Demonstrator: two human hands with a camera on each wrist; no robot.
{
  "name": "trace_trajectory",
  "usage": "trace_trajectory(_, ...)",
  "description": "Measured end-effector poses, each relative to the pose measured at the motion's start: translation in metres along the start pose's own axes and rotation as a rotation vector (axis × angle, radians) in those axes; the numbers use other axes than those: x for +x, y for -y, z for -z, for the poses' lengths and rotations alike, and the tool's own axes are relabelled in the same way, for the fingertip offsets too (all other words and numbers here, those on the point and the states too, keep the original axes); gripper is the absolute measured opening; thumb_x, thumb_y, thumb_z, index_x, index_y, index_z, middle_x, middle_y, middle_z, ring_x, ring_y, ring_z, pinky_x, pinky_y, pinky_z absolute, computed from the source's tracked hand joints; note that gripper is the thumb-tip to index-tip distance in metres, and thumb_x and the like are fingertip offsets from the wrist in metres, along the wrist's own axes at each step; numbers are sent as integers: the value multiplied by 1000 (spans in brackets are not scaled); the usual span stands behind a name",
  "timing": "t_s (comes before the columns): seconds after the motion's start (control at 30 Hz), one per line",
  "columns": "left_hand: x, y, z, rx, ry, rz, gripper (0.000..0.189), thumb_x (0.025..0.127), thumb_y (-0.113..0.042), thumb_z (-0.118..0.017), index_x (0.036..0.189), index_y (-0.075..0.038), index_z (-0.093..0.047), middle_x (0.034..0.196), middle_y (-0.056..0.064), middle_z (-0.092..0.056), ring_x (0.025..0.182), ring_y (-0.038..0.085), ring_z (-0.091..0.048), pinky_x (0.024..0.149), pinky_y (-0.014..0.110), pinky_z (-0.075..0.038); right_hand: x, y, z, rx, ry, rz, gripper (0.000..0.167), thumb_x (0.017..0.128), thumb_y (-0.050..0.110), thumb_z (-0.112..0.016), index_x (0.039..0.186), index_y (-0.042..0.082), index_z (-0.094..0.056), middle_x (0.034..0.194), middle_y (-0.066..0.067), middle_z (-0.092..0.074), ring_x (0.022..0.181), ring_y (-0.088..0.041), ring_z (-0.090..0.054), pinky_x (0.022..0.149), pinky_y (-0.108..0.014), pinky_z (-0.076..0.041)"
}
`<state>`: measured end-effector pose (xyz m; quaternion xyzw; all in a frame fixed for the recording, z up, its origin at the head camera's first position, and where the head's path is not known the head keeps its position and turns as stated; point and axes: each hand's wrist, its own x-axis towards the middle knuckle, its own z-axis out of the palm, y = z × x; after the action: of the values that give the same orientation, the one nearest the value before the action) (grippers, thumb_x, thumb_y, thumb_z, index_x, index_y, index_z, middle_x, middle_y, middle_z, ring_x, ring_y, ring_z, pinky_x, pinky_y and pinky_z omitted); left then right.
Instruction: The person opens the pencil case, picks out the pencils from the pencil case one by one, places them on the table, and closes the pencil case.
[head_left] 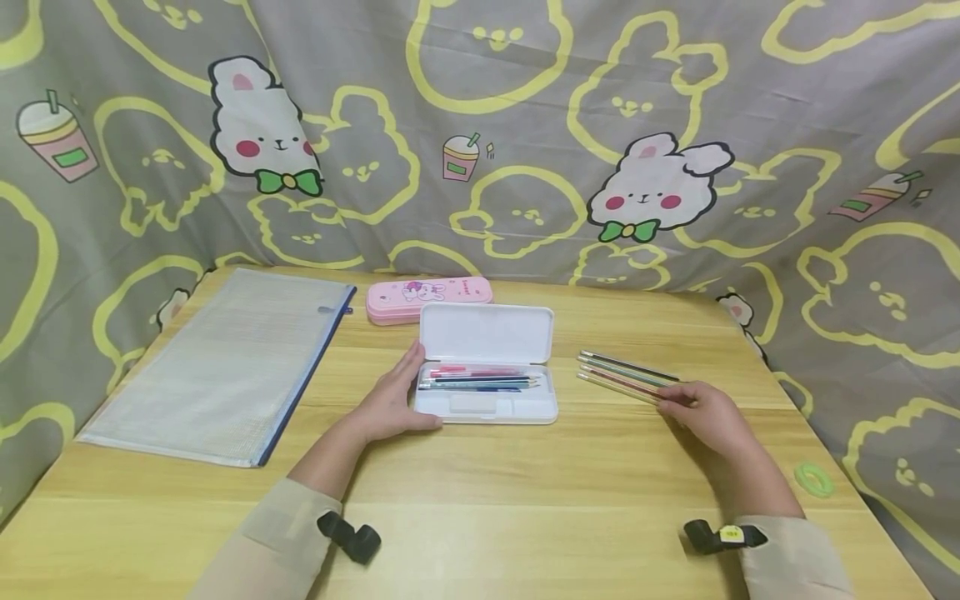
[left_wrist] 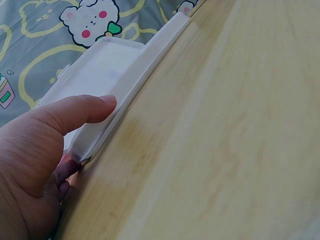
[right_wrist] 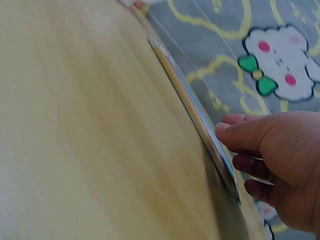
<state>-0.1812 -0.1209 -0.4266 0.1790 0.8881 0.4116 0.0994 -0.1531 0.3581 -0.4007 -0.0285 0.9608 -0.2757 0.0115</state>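
Observation:
A white pencil case (head_left: 487,333) lies with its lid raised, holding several pens and pencils (head_left: 480,382) and a white eraser (head_left: 472,404). My left hand (head_left: 390,400) grips its left end, thumb along the front wall and fingers at the side; the left wrist view shows the thumb (left_wrist: 90,112) on the white edge. Several pencils (head_left: 618,379) lie slightly fanned on the table to the right of the case. My right hand (head_left: 701,412) is at their near right ends, fingers loosely bent. In the right wrist view, its fingertips (right_wrist: 224,128) overlap the pencil bundle (right_wrist: 187,102).
Behind the white case sits a pink pencil case (head_left: 393,312). A clear zip pouch (head_left: 225,367) with a blue edge lies flat on the left. On the right rests a green ring (head_left: 813,479). A patterned curtain (head_left: 480,100) stands along the table's back edge.

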Motion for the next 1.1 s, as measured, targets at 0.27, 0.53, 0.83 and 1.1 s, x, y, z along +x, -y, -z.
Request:
trace_trajectory(0.27, 0, -1, -1, 1, 2, 8, 123, 70, -39, -84, 158, -7, -4, 167, 10, 5, 153, 37, -3, 121, 58, -12, 22, 46, -19, 29, 5, 125, 22, 92, 17, -67, 110, 5, -73, 107, -14, -70, 96, -22, -60, 79, -31, -49)
trace_trajectory(0.53, 0, 0, -1, 0, -2, 8, 123, 70, -40, -84, 158, -9, -3, 167, 9, 5, 153, 36, -4, 121, 59, -13, 41, 95, -44, 103, 61, 244, 20, 90, 10, -67, 107, 3, -73, 96, -8, -70, 89, -17, -60, 78, -31, -51)
trace_trajectory(0.83, 0, 0, -1, 2, -1, -7, 123, 70, -40, -84, 158, -7, -4, 167, 11, 4, 153, 37, -4, 121, 58, -13, 56, 132, -64, 93, 161, 240, 20, 91, 14, -67, 107, 7, -74, 100, -8, -70, 93, -20, -59, 80, -33, -48)
trace_trajectory(1.1, 1, 1, 0, -3, 3, 1, 123, 70, -41, -84, 158, -9, -4, 167, 10, 4, 153, 36, -4, 121, 59, -12, 67, 148, -77, 50, 218, 279, 19, 86, 9, -72, 104, 4, -74, 100, -9, -71, 94, -19, -63, 87, -40, -53)
